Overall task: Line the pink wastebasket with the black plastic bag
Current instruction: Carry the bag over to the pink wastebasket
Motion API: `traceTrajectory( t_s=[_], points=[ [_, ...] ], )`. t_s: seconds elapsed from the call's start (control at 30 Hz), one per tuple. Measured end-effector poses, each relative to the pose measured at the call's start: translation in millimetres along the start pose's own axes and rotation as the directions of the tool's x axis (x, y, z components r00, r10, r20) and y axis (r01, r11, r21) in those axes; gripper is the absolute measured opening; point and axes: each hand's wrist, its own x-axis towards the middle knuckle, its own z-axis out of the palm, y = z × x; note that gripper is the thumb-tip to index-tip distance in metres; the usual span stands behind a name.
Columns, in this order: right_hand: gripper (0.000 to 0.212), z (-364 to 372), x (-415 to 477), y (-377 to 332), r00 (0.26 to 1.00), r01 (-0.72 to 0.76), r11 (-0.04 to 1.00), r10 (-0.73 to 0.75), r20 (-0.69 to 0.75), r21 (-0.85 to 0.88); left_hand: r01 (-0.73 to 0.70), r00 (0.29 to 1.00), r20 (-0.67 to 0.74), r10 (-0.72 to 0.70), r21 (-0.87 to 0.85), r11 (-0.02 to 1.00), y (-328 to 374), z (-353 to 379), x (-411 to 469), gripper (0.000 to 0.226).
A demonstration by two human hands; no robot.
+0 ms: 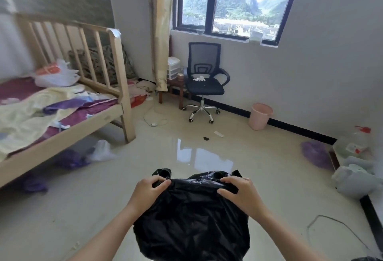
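Note:
A black plastic bag (192, 219) hangs in front of me, low in the middle of the view. My left hand (148, 191) pinches its top edge on the left, beside one handle loop. My right hand (240, 191) grips the top edge on the right, by the other loop. The pink wastebasket (260, 116) stands upright on the floor against the far wall, under the window and to the right of the office chair. It is well ahead of my hands and looks bare inside.
A wooden bed (68, 103) with loose bedding fills the left. A black office chair (204, 82) stands under the window. Purple and white bags (83, 157) lie by the bed, more bags and a bottle (352, 157) at the right wall. A cable (154, 121) crosses the glossy floor.

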Motion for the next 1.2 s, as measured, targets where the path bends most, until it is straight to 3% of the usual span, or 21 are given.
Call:
traceTrajectory(
  t_s=[0.27,0.33,0.67,0.93,1.2],
  points=[
    [0.022,13,102,6,1.000,-0.025,0.998,0.025,-0.002,0.056,0.077,0.995,-0.068,-0.079,-0.043,0.996,-11,-7,86,0.015],
    [0.021,22,162,31,0.996,-0.074,0.996,0.076,-0.037,0.056,0.059,0.998,-0.034,-0.061,-0.055,0.997,-19,0,161,0.016],
    [0.018,-12,282,69,0.943,-0.266,0.964,0.256,-0.214,-0.020,-0.070,0.983,0.165,0.086,-0.100,0.992,24,26,356,0.015],
    [0.020,-50,338,144,0.823,-0.454,0.890,0.436,-0.364,0.040,-0.122,0.931,0.331,0.151,-0.107,0.987,57,119,473,0.020],
    [0.021,-117,417,243,0.795,-0.476,0.876,0.467,-0.387,0.079,-0.171,0.921,0.339,0.190,-0.086,0.982,118,213,574,0.023]
  ],
)
